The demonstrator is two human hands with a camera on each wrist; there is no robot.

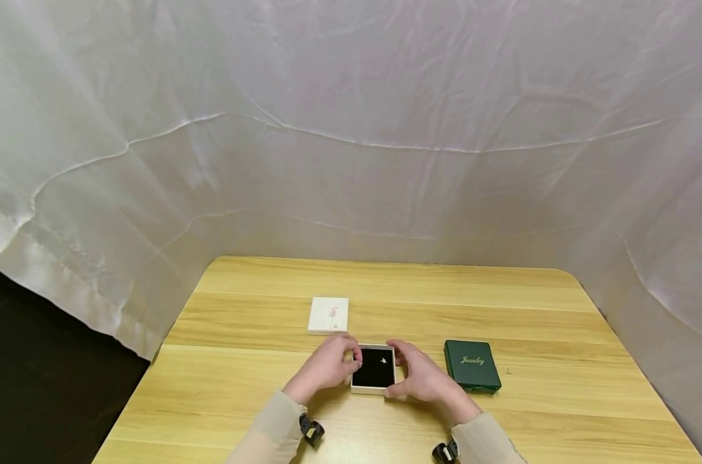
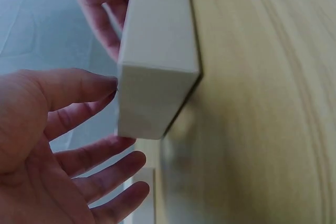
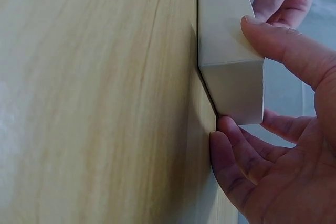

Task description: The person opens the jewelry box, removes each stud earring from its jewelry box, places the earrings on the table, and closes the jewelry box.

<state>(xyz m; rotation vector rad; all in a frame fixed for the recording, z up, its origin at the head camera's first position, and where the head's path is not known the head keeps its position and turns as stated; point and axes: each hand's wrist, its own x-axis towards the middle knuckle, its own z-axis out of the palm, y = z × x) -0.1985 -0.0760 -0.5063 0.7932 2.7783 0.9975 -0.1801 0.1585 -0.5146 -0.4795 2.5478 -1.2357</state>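
Observation:
A small white open box (image 1: 367,390) with a black pad (image 1: 369,374) inside sits on the table between both hands. A tiny silvery star-shaped earring (image 1: 384,361) is on the pad's upper right. My left hand (image 1: 328,362) is at the box's left rim, thumb and forefinger pinching a tiny shiny earring mostly hidden by the fingertips; its other fingers spread beside the box in the left wrist view. My right hand (image 1: 419,379) grips the box's right side, its thumb (image 3: 278,43) on the near wall and fingers around the far corner.
A white lid (image 1: 328,316) with a pink flower print lies behind my left hand. To the right of my right hand is a dark green box (image 1: 473,365) marked "Jewelry". Pale curtains (image 1: 386,193) surround the wooden table (image 1: 241,322).

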